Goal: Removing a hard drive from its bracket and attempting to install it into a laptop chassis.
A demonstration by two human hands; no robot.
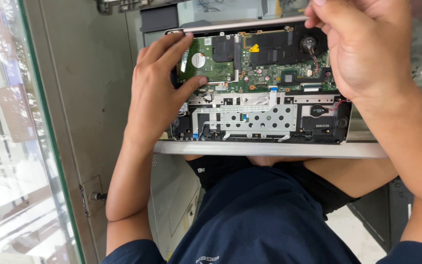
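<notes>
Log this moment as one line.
left hand: resting on green circuit board | right hand: at opened laptop far edge, grip unclear

Green motherboard [250,63] studded with black chips and a round silver coin cell [198,60]; one small yellow sticker [254,48]. Black cooling fan [309,43] with red and black wires. Silver-grey perforated metal plate [260,119], dotted with dark round holes. Silver laptop chassis [269,149]. Navy blue shirt [260,220]. Green-edged glass panel [40,122] at left. Grey cabinet door [89,98].
</notes>
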